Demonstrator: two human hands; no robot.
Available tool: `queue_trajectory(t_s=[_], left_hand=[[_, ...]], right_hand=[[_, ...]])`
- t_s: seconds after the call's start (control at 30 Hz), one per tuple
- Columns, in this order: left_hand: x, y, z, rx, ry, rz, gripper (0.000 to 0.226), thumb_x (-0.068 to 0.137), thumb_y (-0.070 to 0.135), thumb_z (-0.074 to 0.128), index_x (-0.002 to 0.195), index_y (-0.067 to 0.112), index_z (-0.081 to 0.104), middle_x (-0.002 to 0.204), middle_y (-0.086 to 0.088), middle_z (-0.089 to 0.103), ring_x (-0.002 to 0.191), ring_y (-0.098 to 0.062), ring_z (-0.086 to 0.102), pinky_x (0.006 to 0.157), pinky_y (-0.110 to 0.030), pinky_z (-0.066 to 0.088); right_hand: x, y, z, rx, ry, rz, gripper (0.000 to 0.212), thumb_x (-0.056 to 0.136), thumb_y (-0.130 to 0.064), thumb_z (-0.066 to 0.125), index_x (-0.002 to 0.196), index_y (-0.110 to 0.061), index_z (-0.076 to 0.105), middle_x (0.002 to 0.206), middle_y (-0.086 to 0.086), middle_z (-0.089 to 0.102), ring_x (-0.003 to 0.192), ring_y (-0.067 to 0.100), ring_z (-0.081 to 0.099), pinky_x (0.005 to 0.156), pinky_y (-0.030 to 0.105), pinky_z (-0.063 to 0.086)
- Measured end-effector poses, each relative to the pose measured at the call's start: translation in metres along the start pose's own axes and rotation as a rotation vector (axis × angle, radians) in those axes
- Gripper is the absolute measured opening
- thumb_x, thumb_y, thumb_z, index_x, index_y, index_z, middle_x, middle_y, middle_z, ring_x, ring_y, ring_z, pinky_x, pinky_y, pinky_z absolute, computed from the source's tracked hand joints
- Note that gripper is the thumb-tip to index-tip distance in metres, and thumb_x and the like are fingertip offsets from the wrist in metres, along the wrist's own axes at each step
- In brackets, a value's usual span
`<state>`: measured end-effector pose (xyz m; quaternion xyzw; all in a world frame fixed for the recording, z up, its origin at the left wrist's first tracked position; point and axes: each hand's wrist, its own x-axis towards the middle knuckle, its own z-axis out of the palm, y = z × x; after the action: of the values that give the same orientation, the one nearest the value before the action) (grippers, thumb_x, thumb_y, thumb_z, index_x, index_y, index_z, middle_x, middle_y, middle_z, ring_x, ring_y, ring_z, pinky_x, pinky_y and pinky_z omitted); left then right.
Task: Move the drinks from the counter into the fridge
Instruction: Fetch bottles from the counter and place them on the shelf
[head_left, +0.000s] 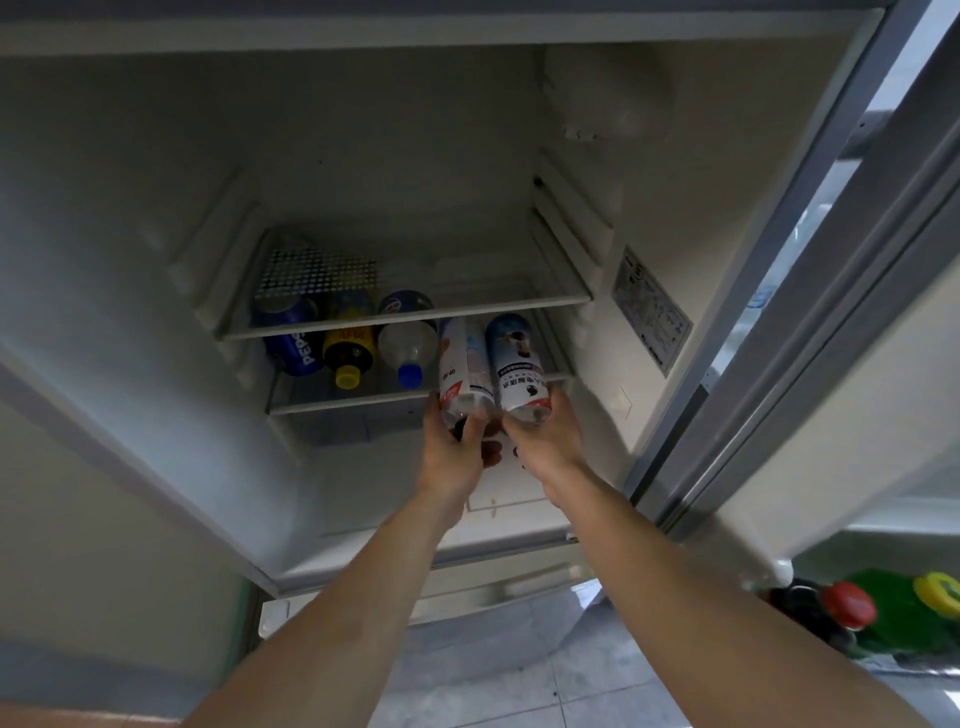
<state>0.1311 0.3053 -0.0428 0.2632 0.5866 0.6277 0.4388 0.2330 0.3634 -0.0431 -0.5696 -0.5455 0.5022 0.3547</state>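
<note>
Shelf row, centre left: Pepsi bottle (293, 343), yellow-capped bottle (349, 353) and blue-capped bottle (408, 345) lie on the lower shelf (332, 402).
Left hand (452, 447): fingers wrapped around the cap end of the red-and-white bottle (462, 371), lying lengthwise onto the shelf.
Right hand (545, 436): fingers clamped on the cap end of the blue-and-white bottle (517, 358), touching its neighbour.
Lower right corner: red-capped bottle (831, 610) and green bottle (904, 613) outside the fridge (130, 208).
</note>
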Motion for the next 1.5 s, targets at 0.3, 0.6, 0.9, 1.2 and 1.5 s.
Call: queue_trajectory(t_s=[0.3,0.6,0.9,1.2,1.5], left_hand=[[0.031,0.005,-0.025,1.019,-0.109,0.137,0.078,0.098,0.038,0.054,0.154,0.043,0.000,0.134,-0.008,0.061,0.104,-0.026,0.067,0.070,-0.026,0.048],[0.047,0.015,-0.013,1.435,0.092,0.312,0.070,0.100,0.043,0.048,0.156,0.033,0.007,0.137,-0.006,0.053,0.105,-0.024,0.064,0.072,-0.033,0.054],[0.032,-0.013,-0.028,1.572,-0.011,0.671,0.085,0.088,0.033,0.066,0.156,0.017,0.018,0.164,-0.005,0.015,0.150,-0.027,0.017,0.120,-0.049,0.022],[0.057,0.005,-0.011,1.729,-0.034,0.448,0.092,0.090,0.028,0.054,0.156,0.015,-0.009,0.166,-0.004,-0.008,0.152,-0.023,-0.008,0.119,-0.046,0.013],[0.074,0.022,-0.002,1.852,-0.178,0.388,0.093,0.090,0.029,0.049,0.155,0.012,-0.016,0.164,-0.010,-0.018,0.150,-0.030,-0.019,0.119,-0.056,-0.004]], right_hand=[[0.014,0.006,0.001,0.004,0.062,-0.101,0.072,0.087,-0.016,0.073,0.147,-0.032,0.037,0.143,-0.004,0.050,0.130,0.015,0.049,0.097,0.022,0.041],[0.042,-0.007,0.010,-0.267,-0.014,-0.153,0.071,0.096,-0.019,0.060,0.155,-0.030,0.022,0.153,0.005,0.041,0.137,0.026,0.045,0.106,0.037,0.042],[0.010,0.011,0.013,-0.378,0.111,-0.468,0.050,0.100,-0.017,0.051,0.149,-0.013,0.040,0.150,0.010,0.044,0.136,0.026,0.045,0.105,0.030,0.045],[0.040,0.000,0.021,-0.691,0.021,-0.464,0.069,0.094,-0.009,0.058,0.155,-0.012,0.026,0.164,0.005,0.022,0.150,0.025,0.021,0.117,0.044,0.031],[0.075,-0.026,0.023,-0.806,-0.065,-0.328,0.085,0.089,-0.010,0.064,0.156,-0.015,0.013,0.160,0.011,0.025,0.147,0.031,0.025,0.116,0.045,0.032]])
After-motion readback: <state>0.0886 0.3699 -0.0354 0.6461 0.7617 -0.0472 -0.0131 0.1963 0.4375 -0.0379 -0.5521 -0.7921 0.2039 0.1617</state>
